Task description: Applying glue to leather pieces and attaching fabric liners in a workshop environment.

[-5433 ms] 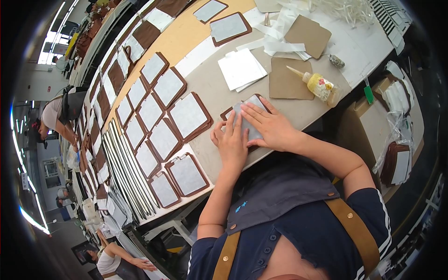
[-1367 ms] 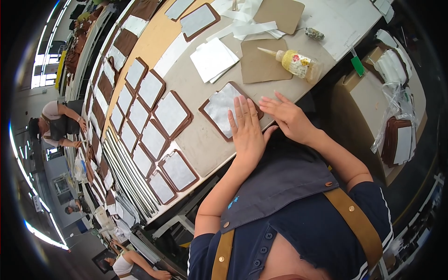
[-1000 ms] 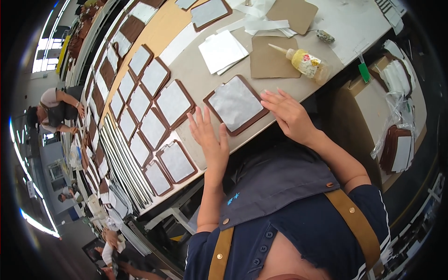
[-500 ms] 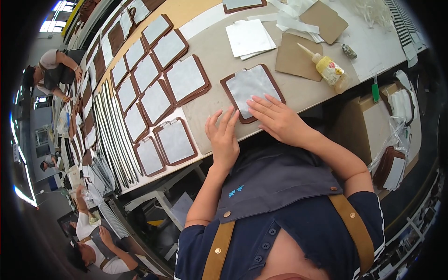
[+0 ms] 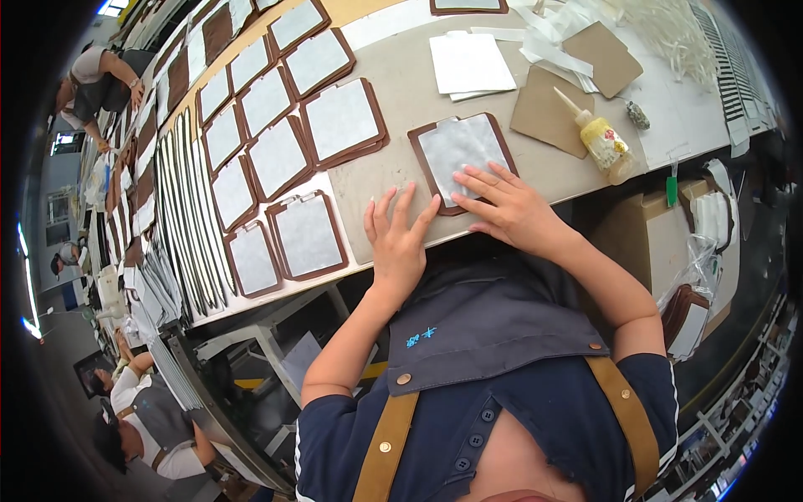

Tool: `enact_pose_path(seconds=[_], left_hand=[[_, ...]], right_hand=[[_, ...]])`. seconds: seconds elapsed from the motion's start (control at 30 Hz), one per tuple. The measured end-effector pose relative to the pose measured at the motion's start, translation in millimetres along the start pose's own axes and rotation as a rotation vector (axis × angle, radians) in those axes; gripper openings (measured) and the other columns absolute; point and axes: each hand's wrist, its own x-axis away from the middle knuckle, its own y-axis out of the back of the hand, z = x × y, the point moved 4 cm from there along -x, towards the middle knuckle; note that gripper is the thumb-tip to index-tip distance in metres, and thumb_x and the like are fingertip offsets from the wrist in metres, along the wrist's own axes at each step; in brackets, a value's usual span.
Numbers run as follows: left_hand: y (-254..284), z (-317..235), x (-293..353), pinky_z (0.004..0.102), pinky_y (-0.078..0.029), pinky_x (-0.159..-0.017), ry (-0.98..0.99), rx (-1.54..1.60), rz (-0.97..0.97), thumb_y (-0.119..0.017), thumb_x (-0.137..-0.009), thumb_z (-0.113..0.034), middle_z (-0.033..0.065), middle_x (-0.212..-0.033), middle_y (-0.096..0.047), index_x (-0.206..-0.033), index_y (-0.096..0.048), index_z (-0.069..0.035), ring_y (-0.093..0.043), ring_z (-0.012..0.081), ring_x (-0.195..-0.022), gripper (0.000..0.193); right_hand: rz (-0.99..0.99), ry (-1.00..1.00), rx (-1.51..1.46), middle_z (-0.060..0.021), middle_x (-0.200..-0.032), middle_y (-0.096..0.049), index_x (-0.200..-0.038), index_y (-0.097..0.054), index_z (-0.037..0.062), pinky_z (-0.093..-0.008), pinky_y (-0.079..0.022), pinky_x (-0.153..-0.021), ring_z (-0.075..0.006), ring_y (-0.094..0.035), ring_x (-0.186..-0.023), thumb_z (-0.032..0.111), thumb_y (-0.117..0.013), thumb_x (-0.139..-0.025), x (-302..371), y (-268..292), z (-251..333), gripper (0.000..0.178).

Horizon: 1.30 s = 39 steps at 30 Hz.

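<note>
In front of me on the table lies a brown panel faced with a pale grey sheet [image 5: 456,151], its brown border showing around the sheet. My right hand [image 5: 506,205] lies over its lower right part, fingers stretched out and pressing flat on the grey sheet. My left hand [image 5: 397,238] rests at the panel's lower left, fingers spread, with the index fingertip by the brown edge and the others on the bare tabletop. Neither hand grips anything. The lower right of the panel is hidden under my right hand.
Stacks of similar brown-and-grey panels [image 5: 343,121] stand in rows to the left, beside long dark strips [image 5: 188,217]. White sheets [image 5: 473,65], brown cardboard [image 5: 544,109] and a yellow glue bottle [image 5: 606,146] lie beyond and right. A cardboard box [image 5: 636,243] stands lower right. Other people work at far left.
My view has shifted slightly. My left fingers have spread wider and sit nearer the tabletop. My right hand stays flat on the panel. A person at lower left has changed posture.
</note>
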Motion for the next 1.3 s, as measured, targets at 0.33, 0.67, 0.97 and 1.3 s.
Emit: enact_pose_path(seconds=[0.33,0.67,0.97,1.3], left_hand=[[-4.9,2.7,-1.2,0.0549,-0.02,-0.124,0.003,0.052,-0.006,-0.065,-0.086,-0.002,0.0109,-0.157,-0.047,-0.15,-0.057,-0.016,-0.038,0.0363,-0.147,0.066],[-7.4,-4.6,-9.0,0.0559,-0.011,-0.127,-0.14,0.021,0.155,-0.07,-0.092,-0.043,0.0032,-0.168,-0.039,-0.157,-0.048,-0.015,-0.027,0.0355,-0.156,0.074],[-6.6,-1.5,-10.1,0.0566,-0.007,-0.128,-0.16,-0.057,0.155,-0.066,-0.093,-0.051,0.0013,-0.167,-0.04,-0.157,-0.048,-0.015,-0.025,0.0333,-0.157,0.076],[-8.5,11.6,-19.1,0.0588,-0.01,-0.127,-0.023,0.019,0.136,-0.066,-0.098,-0.039,0.0125,-0.173,-0.026,-0.162,-0.038,-0.01,-0.017,0.0405,-0.159,0.077]], right_hand=[[0.033,-0.001,-0.027,-0.0105,-0.161,-0.047,-0.151,-0.054,0.0127,-0.0505,-0.032,-0.125,-0.0295,-0.043,-0.15,0.027,-0.078,-0.089,-1.3,5.4,3.2,0.068],[0.072,-0.116,0.06,-0.0135,-0.167,-0.036,-0.157,-0.04,0.0008,-0.0476,-0.025,-0.128,-0.0274,-0.032,-0.157,0.055,-0.07,-0.091,2.0,2.2,3.0,0.091],[0.149,-0.147,0.142,-0.0111,-0.17,-0.033,-0.161,-0.036,0.0027,-0.0476,-0.017,-0.13,-0.023,-0.027,-0.159,0.064,-0.065,-0.09,2.1,5.8,2.4,0.098],[0.096,-0.147,0.113,-0.016,-0.171,-0.028,-0.161,-0.03,-0.0029,-0.0485,-0.015,-0.131,-0.0284,-0.021,-0.161,0.062,-0.067,-0.09,-23.2,0.4,5.2,0.103]])
